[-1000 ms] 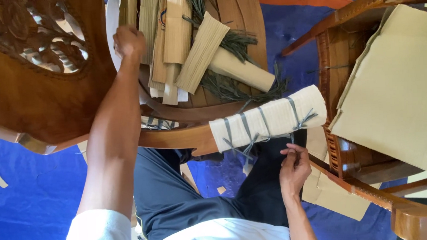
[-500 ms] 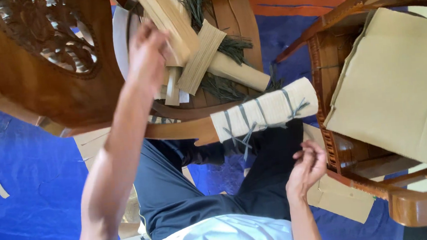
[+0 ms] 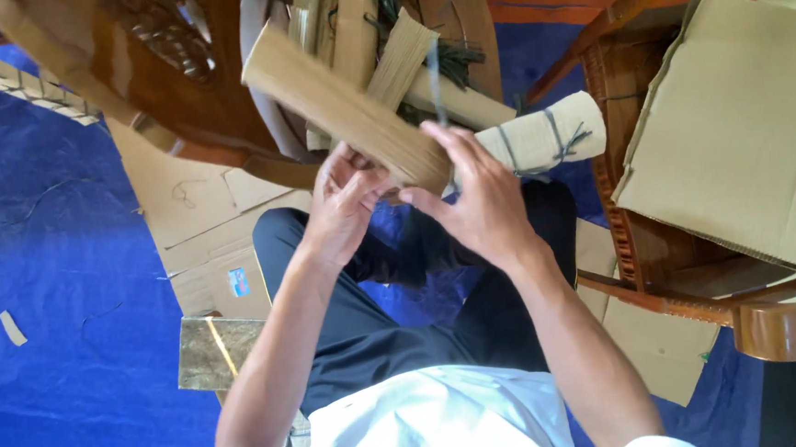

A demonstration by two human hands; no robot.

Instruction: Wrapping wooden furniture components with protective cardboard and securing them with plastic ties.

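Tan corrugated cardboard strip [image 3: 345, 112], slanting above the lap, gripped at its lower end by left hand [image 3: 346, 204] and right hand [image 3: 479, 195], both closed on it, before a carved wooden chair [image 3: 177, 71] heaped with cardboard offcuts [image 3: 378, 41], hiding part of the cord-tied padded armrest [image 3: 540, 137]; flat cardboard sheet [image 3: 742, 120] at right.

1. The right hand [image 3: 479, 200] covers the near end of the cardboard strip [image 3: 341, 116] and the left end of the tied roll [image 3: 540, 137].
2. The chair [image 3: 159, 72] is cut off by the top edge.
3. The cardboard sheet [image 3: 742, 129] runs off the right edge.
4. Both hands are blurred, so their finger contact on the strip is unclear.
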